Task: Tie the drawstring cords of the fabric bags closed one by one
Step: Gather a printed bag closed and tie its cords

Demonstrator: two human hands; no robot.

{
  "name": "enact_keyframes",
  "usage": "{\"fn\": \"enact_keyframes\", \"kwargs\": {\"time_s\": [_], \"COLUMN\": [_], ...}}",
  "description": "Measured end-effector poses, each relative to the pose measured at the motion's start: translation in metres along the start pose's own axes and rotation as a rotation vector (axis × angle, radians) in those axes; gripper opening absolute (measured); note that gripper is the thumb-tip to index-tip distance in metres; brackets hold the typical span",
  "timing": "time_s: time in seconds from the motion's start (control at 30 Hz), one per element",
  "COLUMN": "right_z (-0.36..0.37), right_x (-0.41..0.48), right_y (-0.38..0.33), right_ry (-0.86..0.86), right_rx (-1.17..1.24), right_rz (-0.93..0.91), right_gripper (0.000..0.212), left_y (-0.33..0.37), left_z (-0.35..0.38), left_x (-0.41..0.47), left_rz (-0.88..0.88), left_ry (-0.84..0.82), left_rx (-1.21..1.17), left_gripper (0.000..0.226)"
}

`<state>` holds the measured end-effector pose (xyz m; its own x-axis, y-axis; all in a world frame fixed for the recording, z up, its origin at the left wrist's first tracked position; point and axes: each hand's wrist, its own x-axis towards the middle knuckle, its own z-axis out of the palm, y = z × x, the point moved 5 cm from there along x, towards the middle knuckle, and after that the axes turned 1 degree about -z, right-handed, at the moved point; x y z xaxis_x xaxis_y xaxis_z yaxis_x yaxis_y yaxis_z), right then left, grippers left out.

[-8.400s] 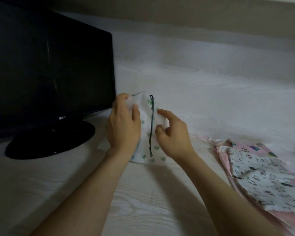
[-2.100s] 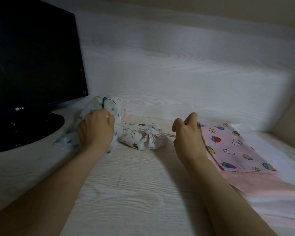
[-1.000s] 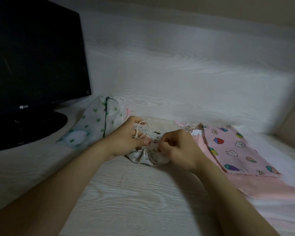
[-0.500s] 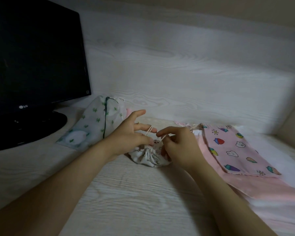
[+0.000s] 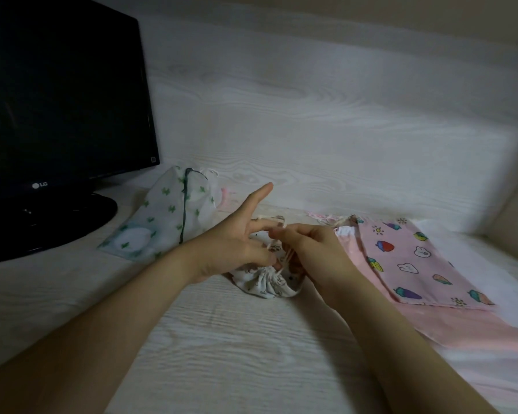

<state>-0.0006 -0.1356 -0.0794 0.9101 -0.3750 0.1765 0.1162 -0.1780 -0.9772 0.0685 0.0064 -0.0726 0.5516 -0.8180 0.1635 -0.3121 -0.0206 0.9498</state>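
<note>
Drawstring bag [image 5: 265, 283] in white cloth with small animal prints lies gathered shut on a pale wood-grain table [image 5: 222, 354], near the middle, between two bare forearms reaching in from the lower edge. Its puckered neck faces the person.

A pale cord [image 5: 277, 259] rises from that neck into both hands. The right hand [image 5: 314, 249] pinches the cord between thumb and forefinger just above the bag. The left hand [image 5: 237, 246] touches the right at the fingertips; its forefinger [image 5: 260, 194] points straight up and away, a loop of cord lies over its middle finger, and its thumb and lower fingers curl onto the cord at the bag's neck.

Just right of the hands, a pink bag [image 5: 413, 264] printed with strawberries, rabbits and clouds lies flat and open-necked atop a stack of pink fabric [image 5: 461, 327]. Left of the hands and farther back, a white bag with green prints [image 5: 162, 225] lies flat, with a dark green cord [image 5: 185, 204] running down it.

Beyond it, at far left, stands a black monitor [image 5: 57, 100] with a dark screen. A pale wood-grain panel [image 5: 311, 115] closes the rear.
</note>
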Motion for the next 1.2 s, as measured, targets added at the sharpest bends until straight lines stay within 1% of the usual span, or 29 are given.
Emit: {"fn": "enact_keyframes", "kwargs": {"time_s": [0.07, 0.2, 0.27, 0.33, 0.4, 0.43, 0.53, 0.57, 0.63, 0.67, 0.73, 0.8, 0.97, 1.07, 1.13, 1.2], "right_z": [-0.002, -0.010, -0.010, -0.008, -0.007, -0.006, -0.008, -0.008, -0.009, -0.010, -0.011, -0.011, -0.011, -0.014, -0.018, -0.017], "right_x": [0.003, 0.007, 0.007, 0.005, 0.005, 0.004, 0.004, 0.004, 0.003, 0.003, 0.002, 0.002, 0.004, 0.002, -0.002, -0.007], "right_y": [0.001, 0.000, 0.000, -0.002, -0.005, -0.007, -0.010, -0.010, -0.009, -0.008, -0.010, -0.011, -0.006, -0.005, -0.011, -0.021], "right_ry": [0.031, 0.117, 0.108, 0.085, 0.059, 0.047, 0.052, 0.062, 0.078, 0.082, 0.087, 0.087, 0.126, 0.181, 0.200, 0.200], "right_rx": [0.075, 0.155, 0.168, 0.171, 0.169, 0.181, 0.202, 0.192, 0.167, 0.157, 0.152, 0.165, 0.185, 0.150, 0.047, -0.117], "right_rz": [0.040, 0.026, -0.008, -0.049, -0.096, -0.115, -0.145, -0.147, -0.143, -0.139, -0.137, -0.138, -0.052, 0.004, -0.035, -0.153], "right_gripper": [0.021, 0.016, 0.016, 0.017, 0.017, 0.017, 0.018, 0.018, 0.018, 0.018, 0.019, 0.020, 0.021, 0.015, 0.011, 0.008], "left_y": [-0.002, -0.010, -0.012, -0.014, -0.013, -0.013, -0.008, -0.007, -0.004, -0.001, 0.005, 0.008, 0.003, 0.003, 0.003, 0.006], "left_z": [-0.001, -0.010, -0.011, -0.012, -0.011, -0.011, -0.007, -0.008, -0.011, -0.012, -0.014, -0.015, -0.011, -0.012, -0.015, -0.015], "left_x": [0.001, 0.003, 0.004, 0.004, 0.003, 0.003, 0.002, 0.002, 0.003, 0.002, 0.000, -0.001, 0.004, 0.004, 0.003, 0.002], "left_rz": [0.004, -0.068, -0.097, -0.124, -0.134, -0.132, -0.029, 0.013, 0.082, 0.122, 0.187, 0.186, 0.041, 0.001, 0.001, 0.031], "left_ry": [0.037, 0.217, 0.256, 0.259, 0.243, 0.227, 0.168, 0.177, 0.245, 0.283, 0.343, 0.384, 0.332, 0.352, 0.381, 0.390], "left_rx": [0.012, 0.067, 0.090, 0.119, 0.119, 0.140, 0.311, 0.385, 0.547, 0.585, 0.564, 0.485, 0.114, -0.019, -0.080, -0.121], "left_gripper": [0.116, 0.103, 0.098, 0.089, 0.075, 0.063, 0.009, 0.006, 0.011, 0.010, 0.009, 0.009, 0.015, 0.016, 0.017, 0.016]}}
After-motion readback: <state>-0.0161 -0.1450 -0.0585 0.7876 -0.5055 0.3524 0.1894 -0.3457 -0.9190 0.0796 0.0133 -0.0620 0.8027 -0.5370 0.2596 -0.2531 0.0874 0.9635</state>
